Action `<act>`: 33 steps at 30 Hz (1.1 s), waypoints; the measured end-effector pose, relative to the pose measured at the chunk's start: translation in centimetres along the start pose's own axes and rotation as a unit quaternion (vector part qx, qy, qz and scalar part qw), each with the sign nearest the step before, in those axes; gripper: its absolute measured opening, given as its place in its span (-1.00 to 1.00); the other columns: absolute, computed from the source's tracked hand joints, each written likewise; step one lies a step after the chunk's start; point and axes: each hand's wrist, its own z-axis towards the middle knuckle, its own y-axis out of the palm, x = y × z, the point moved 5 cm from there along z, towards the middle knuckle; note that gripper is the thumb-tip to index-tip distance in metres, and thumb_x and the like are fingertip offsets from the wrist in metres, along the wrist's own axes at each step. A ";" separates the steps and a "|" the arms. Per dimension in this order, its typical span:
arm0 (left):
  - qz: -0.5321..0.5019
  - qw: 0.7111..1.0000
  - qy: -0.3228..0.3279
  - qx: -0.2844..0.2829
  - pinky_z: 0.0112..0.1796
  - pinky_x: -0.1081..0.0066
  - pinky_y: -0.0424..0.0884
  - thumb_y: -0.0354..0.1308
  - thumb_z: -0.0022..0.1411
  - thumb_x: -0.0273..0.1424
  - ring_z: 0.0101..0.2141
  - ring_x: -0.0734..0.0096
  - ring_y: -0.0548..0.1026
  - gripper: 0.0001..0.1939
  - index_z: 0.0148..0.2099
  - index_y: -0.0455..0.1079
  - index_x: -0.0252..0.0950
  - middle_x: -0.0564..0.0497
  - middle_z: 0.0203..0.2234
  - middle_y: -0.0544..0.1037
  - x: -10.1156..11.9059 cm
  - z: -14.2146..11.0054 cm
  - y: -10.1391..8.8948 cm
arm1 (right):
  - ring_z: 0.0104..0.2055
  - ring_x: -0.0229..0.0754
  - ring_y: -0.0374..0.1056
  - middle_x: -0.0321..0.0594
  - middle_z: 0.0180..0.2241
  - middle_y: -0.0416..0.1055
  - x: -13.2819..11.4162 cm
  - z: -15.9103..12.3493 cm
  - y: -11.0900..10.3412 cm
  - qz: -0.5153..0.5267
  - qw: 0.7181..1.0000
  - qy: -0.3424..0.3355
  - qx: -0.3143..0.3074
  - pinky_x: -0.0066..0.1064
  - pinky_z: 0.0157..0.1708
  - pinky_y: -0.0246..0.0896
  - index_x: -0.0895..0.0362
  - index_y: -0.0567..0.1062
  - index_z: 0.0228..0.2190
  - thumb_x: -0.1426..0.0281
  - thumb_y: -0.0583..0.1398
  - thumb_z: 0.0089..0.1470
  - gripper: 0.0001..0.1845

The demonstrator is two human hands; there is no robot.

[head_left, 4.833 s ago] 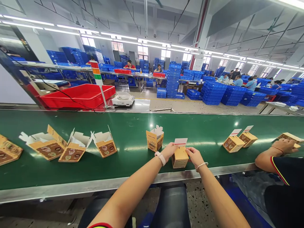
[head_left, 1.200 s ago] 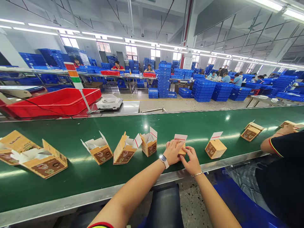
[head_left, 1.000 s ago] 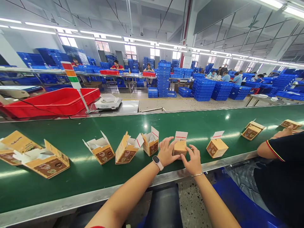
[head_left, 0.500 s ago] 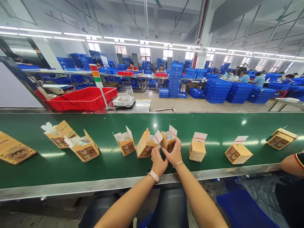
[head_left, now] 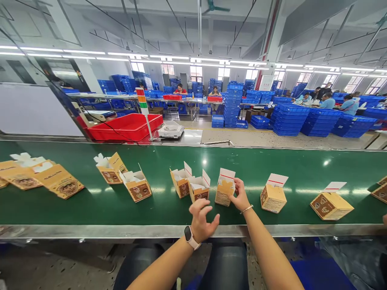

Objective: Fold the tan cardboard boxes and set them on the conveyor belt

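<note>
My right hand (head_left: 240, 195) holds a small yellow-and-brown cardboard box (head_left: 223, 197) by its right side, thumb at the front edge and fingers behind. That box stands upright, its white top flap with a red stripe raised at the back. My left hand (head_left: 203, 219) is open and empty, fingers spread and curved, just in front of a second open box (head_left: 200, 188). White contents show inside this one. Another open box (head_left: 180, 182) stands close on its left. A pale watch (head_left: 191, 237) is on my left wrist.
The boxes stand on a green conveyor belt (head_left: 163, 215) with a metal edge. Several more open boxes are to the left; two boxes with raised flaps (head_left: 273, 197) (head_left: 331, 204) stand right. Beyond are a red bin (head_left: 127, 128), a scale (head_left: 171, 129) and stacked blue crates (head_left: 290, 119).
My left hand has drawn away from the boxes and opened. The box at my right hand now shows its printed yellow side toward me. The view has turned a little left.
</note>
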 end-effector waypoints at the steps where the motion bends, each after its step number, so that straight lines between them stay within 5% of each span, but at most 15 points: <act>1: -0.045 0.998 -0.003 -0.052 -0.02 0.12 0.33 0.11 0.14 -0.32 -0.06 0.18 0.40 -0.72 -0.08 0.23 -0.18 -0.12 -0.15 0.41 0.7 -0.3 0.8 | -0.05 -0.07 0.36 -0.13 -0.10 0.36 -0.1 -0.4 -0.9 0.001 1.000 -0.003 0.005 -0.18 -0.04 0.27 0.02 0.21 -0.08 0.30 0.20 -0.25 -0.39; 4: -0.160 0.968 -0.073 -0.179 0.04 0.12 0.30 0.02 0.20 -0.35 0.10 0.13 0.31 -0.58 0.12 0.21 -0.25 -0.24 0.08 0.35 1.8 0.0 3.8 | 0.02 -0.01 0.32 -0.08 -0.03 0.34 -0.6 -2.0 -3.5 -0.003 0.999 -0.023 0.039 -0.13 -0.02 0.24 0.03 0.24 -0.13 0.20 0.21 -0.21 -0.46; 8: -0.212 0.933 -0.113 -0.267 0.11 0.04 0.17 0.05 0.18 -0.35 0.19 0.05 0.20 -0.50 0.19 0.25 -0.24 -0.20 0.17 0.31 2.4 2.1 7.5 | 0.15 0.05 0.21 0.02 0.09 0.27 -1.5 -4.0 -5.0 -0.044 0.996 -0.045 0.062 -0.07 0.08 0.14 0.06 0.35 -0.16 0.10 0.19 -0.07 -0.55; 14: -0.181 0.933 -0.111 -0.292 0.07 0.00 0.14 0.05 0.20 -0.37 0.07 0.07 0.31 -0.81 -0.35 0.49 -0.21 -0.06 -0.27 0.59 2.8 3.6 10.9 | 0.03 0.00 0.33 0.03 0.10 0.28 -1.8 -4.5 -5.2 -0.089 0.992 -0.026 0.089 -0.16 0.07 0.18 0.11 0.49 -0.27 0.06 0.14 0.04 -0.60; 17: -0.195 0.924 -0.213 -0.251 0.00 0.12 0.26 0.14 0.14 -0.41 -0.12 0.19 0.43 -0.83 -0.50 0.36 -0.26 -0.02 -0.43 0.53 2.3 3.8 12.5 | -0.11 -0.07 0.39 -0.03 -0.09 0.41 -0.4 -4.1 -6.0 -0.049 0.981 0.047 0.183 -0.20 -0.07 0.30 0.11 0.45 -0.25 0.09 0.19 -0.03 -0.60; 19: -0.227 0.884 -0.351 -0.208 -0.08 0.24 0.34 0.24 0.02 -0.46 -0.22 0.31 0.45 -0.88 -0.40 0.32 -0.27 0.02 -0.39 0.48 1.5 3.6 13.7 | -0.18 -0.10 0.39 -0.14 -0.24 0.43 0.7 -4.1 -6.8 -0.006 0.961 0.101 0.257 -0.23 -0.14 0.34 0.09 0.39 -0.26 0.16 0.27 -0.17 -0.58; 21: -0.290 0.800 -0.484 -0.205 -0.15 0.32 0.40 0.28 -0.05 -0.52 -0.27 0.39 0.47 -0.72 -0.26 0.30 -0.27 0.02 -0.32 0.46 1.2 2.9 15.3 | -0.24 -0.12 0.39 -0.24 -0.32 0.40 1.5 -4.0 -7.4 0.050 0.943 0.150 0.291 -0.26 -0.21 0.37 0.06 0.32 -0.28 0.26 0.32 -0.31 -0.52; 24: -0.360 0.698 -0.566 -0.252 -0.22 0.35 0.45 0.30 -0.04 -0.56 -0.33 0.39 0.50 -0.67 -0.22 0.29 -0.29 -0.03 -0.34 0.50 1.6 2.2 17.5 | -0.28 -0.12 0.40 -0.30 -0.37 0.39 2.0 -3.7 -8.1 0.113 0.924 0.223 0.291 -0.29 -0.29 0.39 0.04 0.28 -0.31 0.42 0.30 -0.42 -0.48; 28: -0.360 0.678 -0.578 -0.278 -0.22 0.31 0.46 0.37 -0.13 -0.55 -0.34 0.33 0.52 -0.64 -0.27 0.32 -0.32 -0.03 -0.39 0.52 2.0 1.9 18.9 | -0.30 -0.14 0.41 -0.34 -0.42 0.40 1.6 -3.7 -9.2 0.122 0.894 0.299 0.312 -0.36 -0.34 0.39 0.04 0.28 -0.37 0.58 0.21 -0.48 -0.51; 33: -0.362 0.664 -0.582 -0.299 -0.24 0.32 0.46 0.34 -0.07 -0.52 -0.35 0.31 0.53 -0.73 -0.30 0.34 -0.33 -0.05 -0.40 0.54 3.3 1.9 20.0 | -0.41 -0.16 0.43 -0.32 -0.49 0.45 0.7 -3.5 -10.1 0.117 0.893 0.323 0.289 -0.39 -0.44 0.36 0.07 0.35 -0.44 0.55 0.21 -0.42 -0.66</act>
